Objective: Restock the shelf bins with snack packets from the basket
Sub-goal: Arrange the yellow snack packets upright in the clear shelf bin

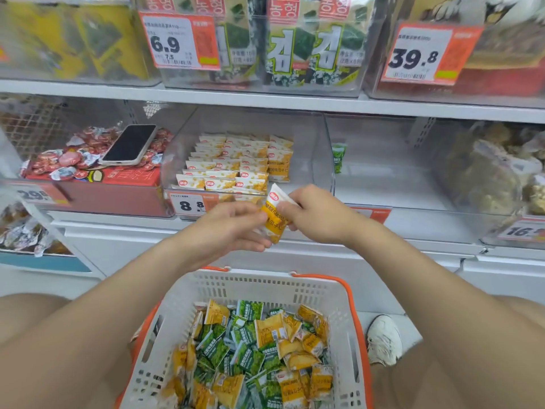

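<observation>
Yellow snack packet (275, 215) held above the basket (265, 283), before the shelf bin (320, 149), left grip (230, 228) and right grip (320, 215) both clamped on it

Left hand (233, 228) and right hand (318, 214) are left bare, forearms (132, 287) likewise uncovered. One white sneaker (383, 339), scuffed grey, is worn on the right foot.

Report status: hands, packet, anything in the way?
Left hand and right hand both hold one yellow packet, just before the yellow-packet bin. Basket below holds mixed yellow and green packets. Bin mouth unobstructed.
</observation>
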`<state>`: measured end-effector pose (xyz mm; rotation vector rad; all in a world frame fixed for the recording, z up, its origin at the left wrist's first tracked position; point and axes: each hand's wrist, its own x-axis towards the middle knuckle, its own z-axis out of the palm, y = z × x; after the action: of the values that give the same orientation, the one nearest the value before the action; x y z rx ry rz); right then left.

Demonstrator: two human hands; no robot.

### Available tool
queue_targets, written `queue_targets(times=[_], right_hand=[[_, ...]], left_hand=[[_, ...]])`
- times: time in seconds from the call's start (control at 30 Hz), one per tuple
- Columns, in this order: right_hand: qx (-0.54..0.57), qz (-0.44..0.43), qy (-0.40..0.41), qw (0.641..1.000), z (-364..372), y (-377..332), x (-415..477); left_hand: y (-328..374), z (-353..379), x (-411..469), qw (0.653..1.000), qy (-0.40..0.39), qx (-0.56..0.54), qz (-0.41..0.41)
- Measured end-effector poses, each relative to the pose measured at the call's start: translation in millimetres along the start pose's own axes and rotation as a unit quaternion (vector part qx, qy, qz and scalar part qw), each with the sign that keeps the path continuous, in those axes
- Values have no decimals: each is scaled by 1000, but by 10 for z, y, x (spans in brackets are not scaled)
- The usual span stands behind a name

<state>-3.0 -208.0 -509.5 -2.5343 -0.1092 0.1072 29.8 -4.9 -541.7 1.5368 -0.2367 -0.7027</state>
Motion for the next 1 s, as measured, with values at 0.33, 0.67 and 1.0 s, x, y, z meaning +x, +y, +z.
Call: queue_targets(times=[0.33,0.67,1.0], right_hand=[[247,65,84,963,-35,-117,76],[139,80,278,947,-49,-181,607],[-123,180,88,972,130,123,1352]], left_hand=[[47,17,22,993,58,-42,91],[258,-386,402,843,205,436,239],[182,-464,717,767,188,574,216]])
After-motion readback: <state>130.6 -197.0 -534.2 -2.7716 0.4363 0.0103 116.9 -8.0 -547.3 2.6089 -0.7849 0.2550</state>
